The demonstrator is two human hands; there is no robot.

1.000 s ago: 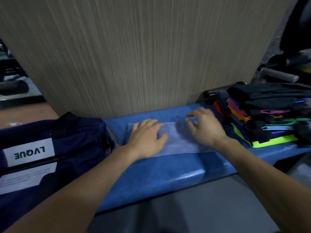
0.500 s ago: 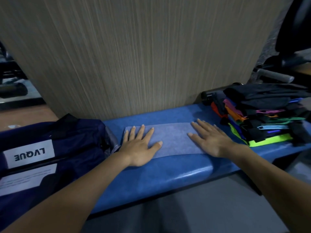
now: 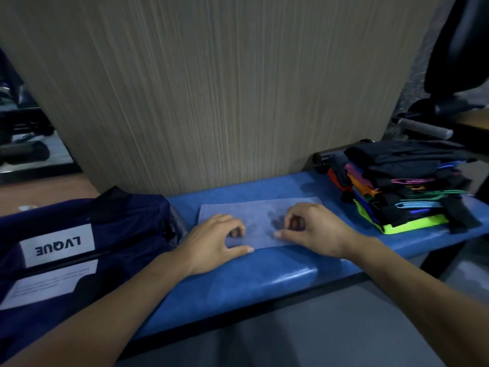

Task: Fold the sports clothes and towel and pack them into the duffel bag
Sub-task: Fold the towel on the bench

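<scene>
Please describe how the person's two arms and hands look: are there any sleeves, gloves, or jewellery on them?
Both forearms are bare up to the frame edge, with no sleeves visible. The left hand and the right hand wear no gloves, and no rings, watch or bracelet can be seen. The visible thumbnails are short and unpainted.

Matt thin cloth towel (image 3: 254, 221) on glossy padded bench (image 3: 238, 282).

A pale blue towel (image 3: 260, 221) lies flat on the blue bench (folded to a long strip), between the navy bag (image 3: 87, 234) at left and a stack of folded dark clothes (image 3: 404, 186) with bright trims at right.
</scene>
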